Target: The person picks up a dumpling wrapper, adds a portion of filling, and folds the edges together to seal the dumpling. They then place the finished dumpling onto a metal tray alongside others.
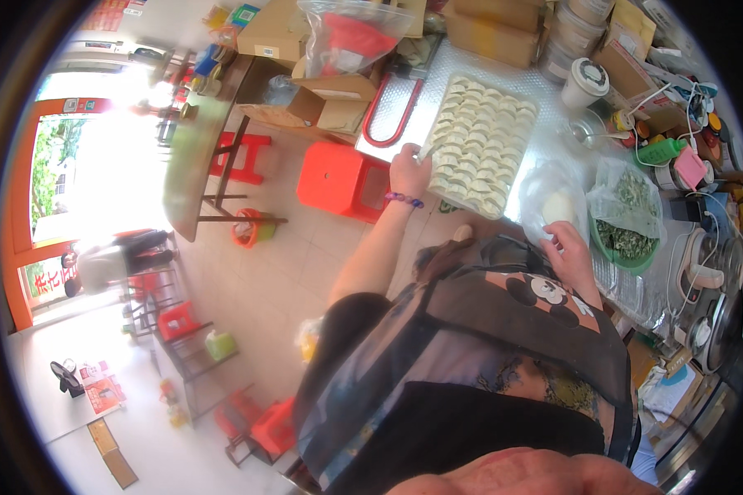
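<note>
Rows of folded dumplings [480, 145] fill a shallow tray [498, 213] that juts slightly over the table's near edge. My left hand [410, 170] is at the tray's left side, its fingers closed at the rim near the dumplings. On the right, my right hand [563, 244] pinches the near edge of a clear plastic bag [535, 192] with a pale lump, likely dough [558, 207], inside. Beside that bag stands a green bowl [634, 267] of chopped green filling [625, 240], partly covered by a thin plastic sheet [622, 176].
A red-rimmed item [419, 93] and open cardboard boxes [272, 116] lie left of the tray. A lidded white cup [585, 83], stacked tubs, a green bottle [659, 151] and cables crowd the right. A red plastic stool [331, 179] stands by the table; a person [108, 263] is near the doorway.
</note>
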The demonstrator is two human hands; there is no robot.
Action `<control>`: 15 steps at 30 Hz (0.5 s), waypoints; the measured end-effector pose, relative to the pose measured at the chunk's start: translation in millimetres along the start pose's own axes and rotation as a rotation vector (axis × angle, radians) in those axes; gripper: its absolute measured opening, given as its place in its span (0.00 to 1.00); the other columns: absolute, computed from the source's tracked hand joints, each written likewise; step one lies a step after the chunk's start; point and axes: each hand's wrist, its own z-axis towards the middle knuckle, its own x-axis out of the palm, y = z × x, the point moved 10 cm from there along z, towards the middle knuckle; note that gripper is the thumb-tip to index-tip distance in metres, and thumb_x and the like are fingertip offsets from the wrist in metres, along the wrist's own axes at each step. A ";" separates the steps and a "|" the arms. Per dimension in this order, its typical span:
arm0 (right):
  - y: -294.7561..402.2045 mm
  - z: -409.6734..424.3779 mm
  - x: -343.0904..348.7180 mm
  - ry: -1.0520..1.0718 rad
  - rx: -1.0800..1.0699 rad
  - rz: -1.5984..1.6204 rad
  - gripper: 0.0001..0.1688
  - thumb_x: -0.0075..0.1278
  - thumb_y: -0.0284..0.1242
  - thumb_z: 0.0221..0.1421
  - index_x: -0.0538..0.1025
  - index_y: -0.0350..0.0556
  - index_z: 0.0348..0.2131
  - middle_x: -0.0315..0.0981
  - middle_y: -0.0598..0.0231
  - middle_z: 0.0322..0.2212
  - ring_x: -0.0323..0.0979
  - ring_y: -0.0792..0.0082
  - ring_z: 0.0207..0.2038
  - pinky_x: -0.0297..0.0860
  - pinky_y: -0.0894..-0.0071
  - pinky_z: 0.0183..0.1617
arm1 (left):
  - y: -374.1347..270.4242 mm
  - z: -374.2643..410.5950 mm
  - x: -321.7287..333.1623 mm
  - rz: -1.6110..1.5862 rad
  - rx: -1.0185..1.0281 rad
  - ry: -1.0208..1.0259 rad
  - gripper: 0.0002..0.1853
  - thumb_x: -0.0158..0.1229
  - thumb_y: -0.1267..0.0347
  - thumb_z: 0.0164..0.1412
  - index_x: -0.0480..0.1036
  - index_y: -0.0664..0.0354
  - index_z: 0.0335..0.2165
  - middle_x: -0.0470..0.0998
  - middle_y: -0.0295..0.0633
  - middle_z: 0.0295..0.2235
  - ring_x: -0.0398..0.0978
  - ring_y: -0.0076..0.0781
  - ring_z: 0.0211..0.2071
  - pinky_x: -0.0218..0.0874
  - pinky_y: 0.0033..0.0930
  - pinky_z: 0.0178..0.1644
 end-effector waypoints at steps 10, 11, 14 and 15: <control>-14.2 -3.5 -6.8 -0.012 0.077 -0.016 0.11 0.53 0.22 0.51 0.72 0.37 0.37 0.69 0.58 0.33 0.69 0.64 0.28 0.68 0.70 0.30 | -23.0 7.8 24.9 0.179 0.223 -0.106 0.13 0.63 0.69 0.41 0.74 0.60 0.30 0.73 0.44 0.34 0.68 0.47 0.40 0.60 0.46 0.44; -14.6 -4.1 -8.5 -0.013 0.082 -0.022 0.11 0.53 0.22 0.51 0.72 0.37 0.37 0.69 0.58 0.33 0.69 0.65 0.28 0.68 0.70 0.30 | -23.5 7.8 26.7 0.171 0.246 -0.088 0.12 0.63 0.69 0.41 0.74 0.60 0.29 0.73 0.44 0.34 0.68 0.47 0.40 0.61 0.46 0.44; -19.2 -6.3 -11.2 -0.017 0.111 -0.021 0.11 0.53 0.22 0.51 0.72 0.37 0.37 0.69 0.58 0.32 0.68 0.65 0.28 0.67 0.71 0.30 | -15.2 7.3 34.2 0.241 0.229 -0.036 0.12 0.63 0.69 0.42 0.75 0.62 0.29 0.75 0.47 0.33 0.70 0.48 0.38 0.62 0.45 0.43; -20.9 -7.0 -11.3 -0.018 0.121 -0.017 0.11 0.53 0.22 0.51 0.72 0.37 0.37 0.69 0.58 0.32 0.68 0.65 0.28 0.66 0.71 0.30 | -13.9 8.1 35.2 0.249 0.235 -0.013 0.11 0.63 0.70 0.43 0.75 0.62 0.29 0.75 0.47 0.32 0.70 0.48 0.38 0.63 0.45 0.43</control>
